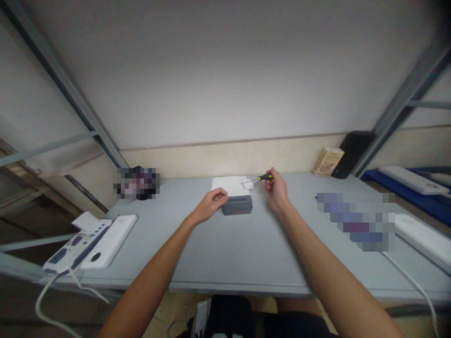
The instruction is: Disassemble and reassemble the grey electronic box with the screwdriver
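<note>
A screwdriver (267,176) with a black and yellow handle is in my right hand (277,188), closed around the handle. Its thin shaft points left, above a white sheet of paper (225,184) by the wall. My left hand (211,204) has its fingers curled at the left end of a small dark grey box (238,206), gripping it at the upper corner. Slots run along the box's top, and small dark parts stick out at its right end. A small white object (248,184), too unclear to name, lies at the paper's right side.
A power strip (79,246) and a flat white device (111,241) lie at the left, with cables over the edge. A yellow carton (327,162) and a black speaker-like box (353,154) stand at the back right. Blurred-out items sit on both sides. Metal posts frame the desk (239,253).
</note>
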Tool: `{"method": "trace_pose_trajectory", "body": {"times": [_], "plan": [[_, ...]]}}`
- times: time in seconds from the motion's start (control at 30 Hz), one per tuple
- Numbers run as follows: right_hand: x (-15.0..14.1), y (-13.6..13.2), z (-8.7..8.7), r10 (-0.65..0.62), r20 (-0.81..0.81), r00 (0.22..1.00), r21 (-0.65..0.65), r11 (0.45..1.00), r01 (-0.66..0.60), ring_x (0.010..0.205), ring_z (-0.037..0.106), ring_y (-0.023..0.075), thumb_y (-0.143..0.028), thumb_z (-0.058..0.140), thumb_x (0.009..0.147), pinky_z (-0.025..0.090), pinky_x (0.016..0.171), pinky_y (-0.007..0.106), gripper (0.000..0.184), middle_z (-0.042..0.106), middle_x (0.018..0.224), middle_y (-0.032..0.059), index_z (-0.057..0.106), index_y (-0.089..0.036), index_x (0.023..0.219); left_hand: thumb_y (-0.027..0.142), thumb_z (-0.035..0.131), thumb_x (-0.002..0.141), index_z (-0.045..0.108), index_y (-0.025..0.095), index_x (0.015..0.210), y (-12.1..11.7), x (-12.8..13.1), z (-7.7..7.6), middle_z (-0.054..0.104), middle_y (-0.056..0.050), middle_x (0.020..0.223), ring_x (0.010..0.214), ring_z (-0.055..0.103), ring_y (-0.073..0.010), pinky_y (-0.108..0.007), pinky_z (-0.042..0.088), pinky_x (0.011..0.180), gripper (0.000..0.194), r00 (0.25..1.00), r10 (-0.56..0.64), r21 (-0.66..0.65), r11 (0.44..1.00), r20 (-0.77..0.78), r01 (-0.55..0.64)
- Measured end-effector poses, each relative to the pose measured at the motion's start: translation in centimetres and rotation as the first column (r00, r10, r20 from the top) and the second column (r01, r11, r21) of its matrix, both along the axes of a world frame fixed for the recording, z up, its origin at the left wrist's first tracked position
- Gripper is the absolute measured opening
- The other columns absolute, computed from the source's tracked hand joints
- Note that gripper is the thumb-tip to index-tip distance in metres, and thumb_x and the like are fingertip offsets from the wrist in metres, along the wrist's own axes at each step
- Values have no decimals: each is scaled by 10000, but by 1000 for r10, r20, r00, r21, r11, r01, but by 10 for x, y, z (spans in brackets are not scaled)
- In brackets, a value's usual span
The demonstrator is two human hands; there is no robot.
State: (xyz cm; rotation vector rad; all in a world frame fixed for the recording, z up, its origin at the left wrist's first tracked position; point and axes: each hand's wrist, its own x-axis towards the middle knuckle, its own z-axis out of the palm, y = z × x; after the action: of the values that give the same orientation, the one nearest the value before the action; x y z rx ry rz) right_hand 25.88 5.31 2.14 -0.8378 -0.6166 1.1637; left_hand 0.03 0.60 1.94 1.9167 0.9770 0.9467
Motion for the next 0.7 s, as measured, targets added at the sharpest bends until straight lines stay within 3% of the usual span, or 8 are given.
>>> {"method": "trace_pose_trajectory", "body": {"times": [0.13,0.2,0.7], "plan": [[1,-1,2,-9,8,1000,6,1000,9,383,329,47,-553,772,756,242,356,195,399,449,509,-86,592,-207,841,383,555,958,583,187,861,-6,1,5,549,-21,842,794,497,-169,-287,388,778,220,985,120,294,952,-125,-78],[1,-1,2,-9,11,1000,6,1000,9,383,338,51,-558,766,760,251,358,199,399,446,509,-87,589,-211,844,391,590,938,562,197,859,-10,3,6,536,-17,838,777,487,-169,-290,390,771,212,973,145,368,927,-180,-70],[1,1,-9,-23,17,1000,-36,999,24,375,319,50,-566,763,735,227,355,194,413,437,485,-97,574,-210,825,468,652,907,543,210,789,-14,8,6,538,-12,776,714,470,-173,-303,367,750,304,939,187,444,895,-289,-41]]}}
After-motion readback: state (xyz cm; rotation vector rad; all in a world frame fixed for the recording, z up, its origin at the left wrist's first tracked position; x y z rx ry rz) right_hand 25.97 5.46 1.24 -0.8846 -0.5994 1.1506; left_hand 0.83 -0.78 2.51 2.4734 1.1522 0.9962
